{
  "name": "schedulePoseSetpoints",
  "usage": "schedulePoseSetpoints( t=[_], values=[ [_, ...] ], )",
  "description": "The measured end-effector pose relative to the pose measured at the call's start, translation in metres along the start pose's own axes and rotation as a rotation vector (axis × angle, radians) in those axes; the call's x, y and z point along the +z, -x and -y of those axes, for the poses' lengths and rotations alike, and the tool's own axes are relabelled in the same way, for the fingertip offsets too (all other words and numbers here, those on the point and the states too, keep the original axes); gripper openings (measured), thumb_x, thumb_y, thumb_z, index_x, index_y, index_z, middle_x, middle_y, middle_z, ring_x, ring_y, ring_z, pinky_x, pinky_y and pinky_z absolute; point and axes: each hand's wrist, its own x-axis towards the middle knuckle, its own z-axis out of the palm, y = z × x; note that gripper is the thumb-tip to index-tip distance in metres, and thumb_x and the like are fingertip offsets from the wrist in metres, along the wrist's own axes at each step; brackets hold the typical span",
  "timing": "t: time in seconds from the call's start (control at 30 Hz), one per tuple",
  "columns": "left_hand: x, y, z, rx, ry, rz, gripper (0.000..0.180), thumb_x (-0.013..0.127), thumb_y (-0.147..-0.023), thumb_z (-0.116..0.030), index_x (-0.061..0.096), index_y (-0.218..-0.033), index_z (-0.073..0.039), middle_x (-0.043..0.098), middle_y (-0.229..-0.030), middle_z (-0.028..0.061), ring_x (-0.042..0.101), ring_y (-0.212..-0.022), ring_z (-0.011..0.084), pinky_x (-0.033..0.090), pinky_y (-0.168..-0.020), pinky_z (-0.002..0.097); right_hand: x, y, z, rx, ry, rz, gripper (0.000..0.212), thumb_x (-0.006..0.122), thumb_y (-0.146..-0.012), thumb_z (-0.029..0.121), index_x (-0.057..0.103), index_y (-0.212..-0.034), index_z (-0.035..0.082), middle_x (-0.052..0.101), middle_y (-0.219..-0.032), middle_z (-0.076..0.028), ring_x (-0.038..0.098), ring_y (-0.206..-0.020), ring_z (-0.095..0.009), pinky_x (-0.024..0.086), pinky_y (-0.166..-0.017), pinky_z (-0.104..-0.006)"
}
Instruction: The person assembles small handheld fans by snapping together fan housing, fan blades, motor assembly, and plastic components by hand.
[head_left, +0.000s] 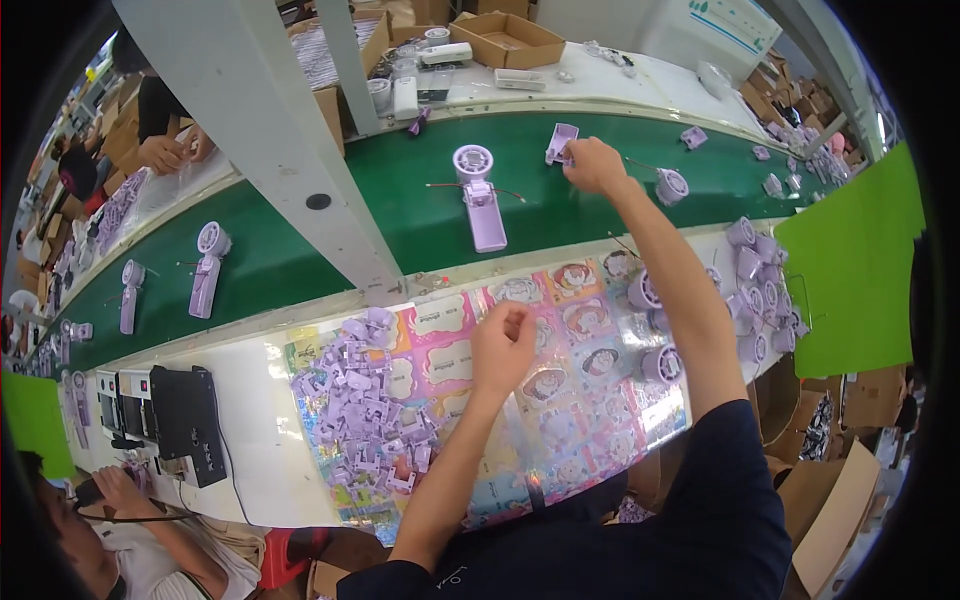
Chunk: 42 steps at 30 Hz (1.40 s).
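Observation:
My right hand (597, 165) reaches across the green conveyor belt, its fingers closed on the end of a lilac plastic casing (561, 138). The casing is shallow and open-faced. My left hand (503, 348) hovers over the patterned sheet with its fingers curled together; whatever they hold, if anything, is hidden. A lilac handheld fan body (484, 212) with thin wires lies on the belt, left of my right hand. To that hand's right is a round fan head (672, 187) with a wire. A heap of small lilac plastic brackets (365, 400) lies left of my left hand.
Several lilac fan heads (765, 290) pile up at the right of the table. A grey metal post (270, 150) rises beside the belt. Open cardboard boxes (507, 42) stand beyond it. A black device (190, 425) sits at left. Other people work at far left and lower left.

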Motion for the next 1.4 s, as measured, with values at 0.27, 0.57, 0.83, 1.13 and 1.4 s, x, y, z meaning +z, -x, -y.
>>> schedulePoseSetpoints(
  t=[0.27, 0.57, 0.83, 1.13, 1.4],
  values=[
    [-0.013, -0.006, -0.018, 0.407, -0.092, -0.276, 0.017, 0.066, -0.083, 0.002, 0.067, -0.099, -0.004, 0.065, -0.093, 0.0092, 0.063, -0.086, 0.02, 0.05, -0.071, 0.0315, -0.116, 0.131, 0.043, -0.551, -0.094, -0.004, 0.021, 0.07, -0.075, 0.021, 0.068, -0.092, 0.007, 0.068, -0.09, -0.013, 0.062, -0.094, -0.035, 0.05, -0.084, -0.0467],
    [0.012, 0.023, -0.031, 0.932, -0.403, 0.047, 0.027, 0.064, -0.072, 0.001, 0.069, -0.098, -0.004, 0.069, -0.101, 0.0111, 0.063, -0.103, 0.0345, 0.048, -0.093, 0.0447, -0.098, 0.308, 0.068, -0.751, -0.114, 0.135, 0.023, 0.07, -0.079, 0.015, 0.062, -0.1, 0.008, 0.062, -0.099, -0.009, 0.062, -0.098, -0.028, 0.051, -0.083, -0.0413],
    [0.009, 0.041, -0.038, 0.817, -0.473, 0.511, 0.05, 0.053, -0.065, 0.007, 0.071, -0.11, -0.004, 0.068, -0.124, 0.0138, 0.054, -0.132, 0.0353, 0.041, -0.11, 0.0484, -0.101, 0.364, 0.03, -0.093, 0.205, 0.047, 0.053, 0.074, -0.084, 0.042, 0.059, -0.116, 0.004, 0.059, -0.098, -0.011, 0.064, -0.087, -0.029, 0.051, -0.075, -0.0406],
    [0.01, 0.047, -0.036, 0.863, -0.755, 0.507, 0.058, 0.06, -0.068, 0.003, 0.063, -0.125, -0.004, 0.061, -0.126, 0.0144, 0.053, -0.129, 0.035, 0.033, -0.119, 0.0498, -0.103, 0.426, 0.067, -0.062, -0.263, 0.085, 0.047, 0.07, -0.075, 0.008, 0.061, -0.121, 0.015, 0.051, -0.117, -0.018, 0.057, -0.11, -0.042, 0.051, -0.093, -0.0473],
    [0.012, 0.053, -0.038, 0.863, -0.755, 0.374, 0.049, 0.069, -0.069, 0.0, 0.062, -0.118, -0.003, 0.063, -0.112, 0.0154, 0.061, -0.109, 0.0329, 0.048, -0.091, 0.0443, -0.09, 0.431, 0.079, 0.123, -0.388, -0.12, 0.054, 0.075, -0.078, 0.008, 0.052, -0.127, 0.008, 0.047, -0.131, -0.02, 0.054, -0.119, -0.044, 0.049, -0.098, -0.0468]
  ],
)
